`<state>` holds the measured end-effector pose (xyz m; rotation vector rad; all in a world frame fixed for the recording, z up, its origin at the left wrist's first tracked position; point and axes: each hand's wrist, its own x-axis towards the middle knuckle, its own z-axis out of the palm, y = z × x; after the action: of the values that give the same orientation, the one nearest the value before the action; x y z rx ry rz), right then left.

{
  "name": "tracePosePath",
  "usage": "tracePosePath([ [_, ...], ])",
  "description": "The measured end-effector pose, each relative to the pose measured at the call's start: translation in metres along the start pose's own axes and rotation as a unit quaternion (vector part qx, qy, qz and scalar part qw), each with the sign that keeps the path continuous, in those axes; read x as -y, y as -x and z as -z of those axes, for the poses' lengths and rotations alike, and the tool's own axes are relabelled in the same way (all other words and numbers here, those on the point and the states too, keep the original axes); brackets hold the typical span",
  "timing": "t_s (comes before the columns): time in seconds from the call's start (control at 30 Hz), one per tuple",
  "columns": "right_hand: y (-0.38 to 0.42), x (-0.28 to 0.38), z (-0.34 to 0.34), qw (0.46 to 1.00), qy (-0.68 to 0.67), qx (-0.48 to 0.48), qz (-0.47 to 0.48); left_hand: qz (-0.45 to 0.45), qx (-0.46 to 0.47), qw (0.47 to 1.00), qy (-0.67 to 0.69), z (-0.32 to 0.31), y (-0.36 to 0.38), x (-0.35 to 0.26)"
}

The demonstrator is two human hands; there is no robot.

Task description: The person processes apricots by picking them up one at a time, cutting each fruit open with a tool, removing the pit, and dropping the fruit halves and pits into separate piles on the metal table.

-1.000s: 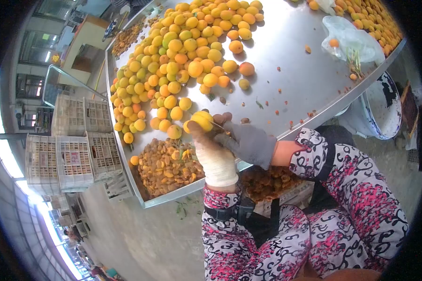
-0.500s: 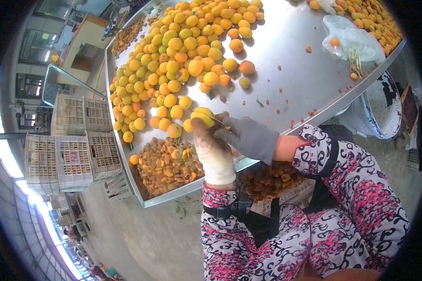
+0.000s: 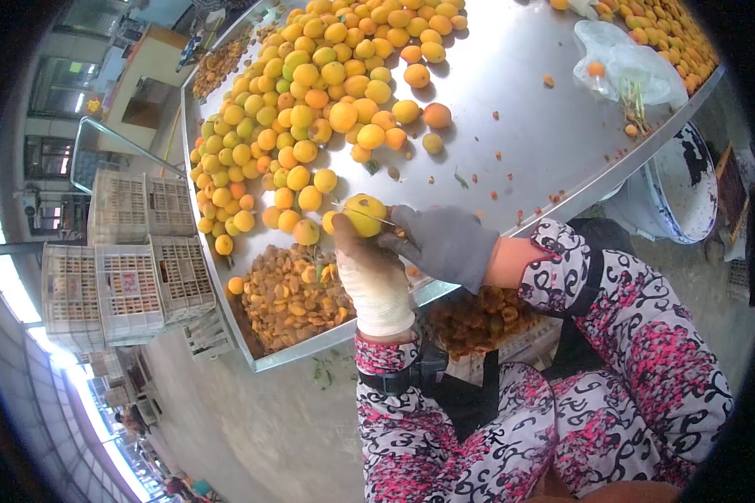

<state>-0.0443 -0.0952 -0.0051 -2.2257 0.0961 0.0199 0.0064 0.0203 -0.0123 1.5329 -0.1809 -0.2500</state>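
My left hand (image 3: 371, 281), in a white glove with darkly stained fingers, is closed around a yellow-green apricot (image 3: 362, 223) above the near edge of the metal table. My right hand (image 3: 446, 243), in a grey glove, grips a thin knife (image 3: 382, 220); most of its handle is hidden by the fingers. The narrow blade lies across or in the apricot, and a thin tip shows on the fruit's left side. Just beyond the hands, loose apricots (image 3: 341, 117) form a large pile. Left of my left wrist lies a heap of brownish apricot pieces or pits (image 3: 294, 293).
The metal table (image 3: 512, 92) has a raised rim and scattered scraps. A plastic bag (image 3: 617, 63) lies at the right, beside more apricots. A white bucket (image 3: 667, 197) stands by the right edge. Stacked crates (image 3: 130, 289) stand left; dark fruit pieces (image 3: 482, 323) fill a crate below my hands.
The apricot has turned in my left hand, and the knife's tip now shows on its left side. Both hands stay close together. The whole view has shifted slightly.
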Motion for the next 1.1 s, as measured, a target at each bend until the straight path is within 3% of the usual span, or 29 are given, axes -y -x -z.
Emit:
tracePosePath([
  [0.03,0.0,-0.002,-0.003,1.0,0.009,-0.004,0.004,0.001,0.0,1.0,0.0,-0.003,0.0,-0.006],
  [0.1,-0.001,-0.003,-0.006,1.0,0.019,-0.008,0.009,0.137,-0.033,0.944,0.299,-0.009,-0.002,-0.014],
  [0.13,0.0,-0.001,-0.009,1.0,-0.028,-0.002,0.003,0.139,-0.034,0.943,0.299,-0.007,-0.002,-0.012],
  [0.2,0.0,0.0,-0.016,0.997,-0.075,0.005,-0.004,0.114,-0.015,0.979,0.169,-0.004,-0.002,-0.007],
  [0.27,-0.002,-0.005,-0.032,0.964,-0.265,-0.022,0.0,0.119,-0.042,0.976,0.178,-0.011,0.0,-0.01],
  [0.33,-0.005,-0.011,-0.039,0.965,-0.262,-0.021,-0.009,0.121,-0.067,0.973,0.185,-0.01,-0.001,-0.009],
  [0.4,-0.006,-0.015,-0.035,0.966,-0.257,-0.02,-0.015,0.011,0.025,1.0,0.005,0.001,-0.006,0.005],
  [0.43,-0.007,-0.02,-0.029,0.988,-0.134,-0.005,0.072,0.008,0.024,1.0,0.007,0.003,-0.009,0.008],
  [0.47,-0.009,-0.026,-0.022,0.987,-0.009,0.011,0.157,0.091,0.035,0.978,0.184,0.004,-0.013,0.009],
  [0.5,-0.009,-0.03,-0.017,0.987,-0.007,0.012,0.16,0.172,0.044,0.918,0.354,0.007,-0.018,0.013],
  [0.6,-0.011,-0.02,0.016,0.986,-0.073,0.064,0.137,0.16,0.057,0.891,0.421,0.017,-0.026,0.014],
  [0.63,-0.008,0.003,0.053,0.979,-0.13,0.157,-0.022,0.173,0.046,0.862,0.474,0.018,-0.027,0.012],
  [0.67,-0.012,0.014,0.077,0.936,-0.18,0.244,-0.181,0.18,0.054,0.848,0.496,0.02,-0.031,0.015],
  [0.7,-0.022,-0.03,0.06,0.96,-0.193,0.091,0.179,0.179,0.055,0.846,0.499,0.02,-0.03,0.019],
  [0.73,-0.018,-0.019,0.073,0.944,-0.32,0.069,0.025,0.166,0.119,0.843,0.498,0.016,-0.027,0.019],
  [0.77,-0.016,-0.007,0.084,0.889,-0.436,0.042,-0.131,0.154,0.183,0.836,0.494,0.012,-0.023,0.018],
  [0.8,-0.019,-0.006,0.08,0.888,-0.438,0.04,-0.135,0.165,0.183,0.85,0.465,0.008,-0.02,0.015],
  [0.87,-0.024,-0.006,0.074,0.832,-0.539,-0.104,-0.08,0.189,0.197,0.853,0.446,0.002,-0.013,0.011],
  [0.9,-0.025,-0.004,0.075,0.831,-0.538,-0.111,-0.085,0.206,0.21,0.856,0.425,-0.002,-0.011,0.012],
  [1.0,-0.026,0.002,0.085,0.8,-0.582,-0.146,0.026,0.251,0.217,0.842,0.426,-0.014,-0.002,0.016],
  [1.1,-0.026,0.014,0.081,0.783,-0.595,-0.179,0.032,0.296,0.189,0.841,0.411,-0.023,0.006,0.015],
])
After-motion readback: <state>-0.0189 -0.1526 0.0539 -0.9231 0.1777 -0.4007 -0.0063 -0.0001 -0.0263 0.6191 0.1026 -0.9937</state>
